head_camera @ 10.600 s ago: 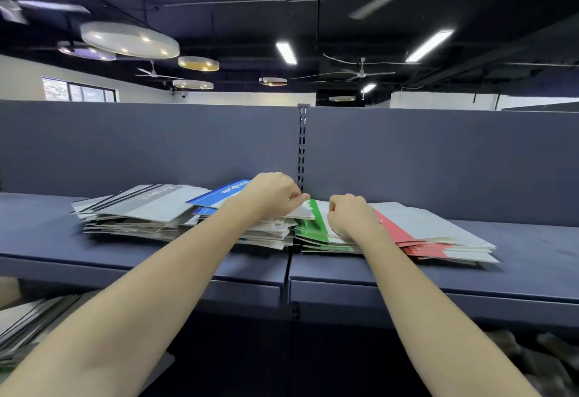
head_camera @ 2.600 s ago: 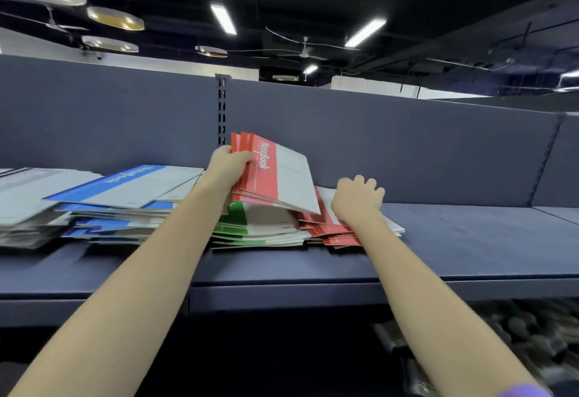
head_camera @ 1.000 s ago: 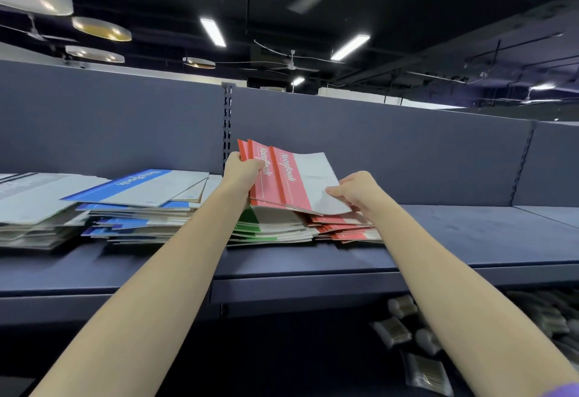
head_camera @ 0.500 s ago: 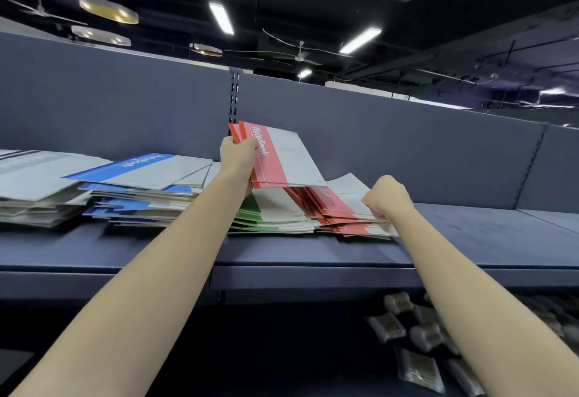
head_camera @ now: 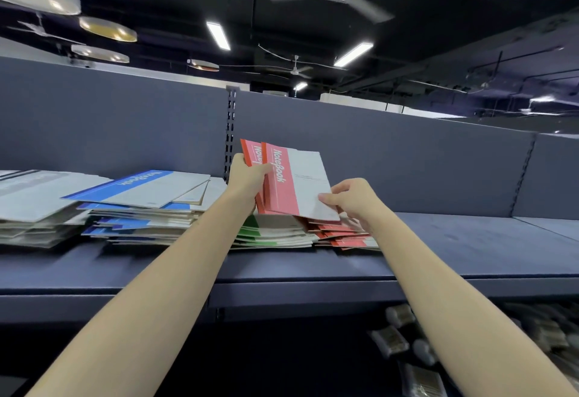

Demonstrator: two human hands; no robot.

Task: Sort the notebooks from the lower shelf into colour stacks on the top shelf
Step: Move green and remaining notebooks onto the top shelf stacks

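Observation:
My left hand (head_camera: 247,182) grips a bundle of red notebooks (head_camera: 293,182) by the spine side, lifted and tilted above the top shelf (head_camera: 313,262). My right hand (head_camera: 354,197) pinches the lower right corner of the front red notebook. Under them lie a green stack (head_camera: 269,233) and, to its right, a red stack (head_camera: 341,235). A blue stack (head_camera: 141,202) sits left of the green one. At the far left edge is a grey-black stack (head_camera: 34,202).
The dark shelf back panel (head_camera: 407,161) rises right behind the stacks, with a slotted upright (head_camera: 231,133) in the middle. The top shelf continues to the right of the red stack. Packaged items (head_camera: 401,334) lie on the lower shelf at the bottom right.
My right hand has risen from the red stack on the shelf and taken the corner of the front red notebook in the lifted bundle. My left hand kept its grip.

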